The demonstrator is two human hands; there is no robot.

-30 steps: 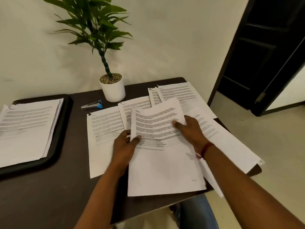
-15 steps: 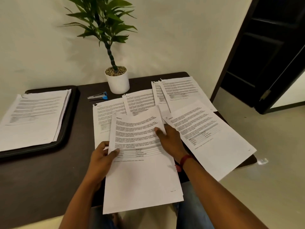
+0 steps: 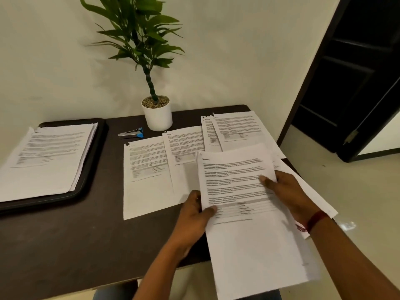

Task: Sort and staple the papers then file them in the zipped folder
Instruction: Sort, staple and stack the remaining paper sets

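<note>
I hold a printed sheet point(image 3: 249, 213) with both hands above the table's right front edge. My left hand point(image 3: 194, 215) pinches its left side and my right hand point(image 3: 287, 191) grips its right side, thumb on the text. Under it lies another sheet point(image 3: 313, 195) that overhangs the edge. Several printed sheets are spread on the dark table: one at the centre point(image 3: 147, 174), one beside it point(image 3: 184, 148), and two overlapping at the back right point(image 3: 238, 131). A thick paper stack point(image 3: 47, 159) rests on a black zipped folder point(image 3: 95, 161) at the left. A silver and blue stapler point(image 3: 129, 133) lies near the plant pot.
A potted plant in a white pot point(image 3: 158, 118) stands at the back of the dark table point(image 3: 65, 245), against the wall. The table's right edge gives onto a pale floor point(image 3: 346, 191) and a dark open door point(image 3: 357, 83).
The sheet in my hands has shifted to the right and now covers most of the sheet at the table's right edge. The view has swung left.
</note>
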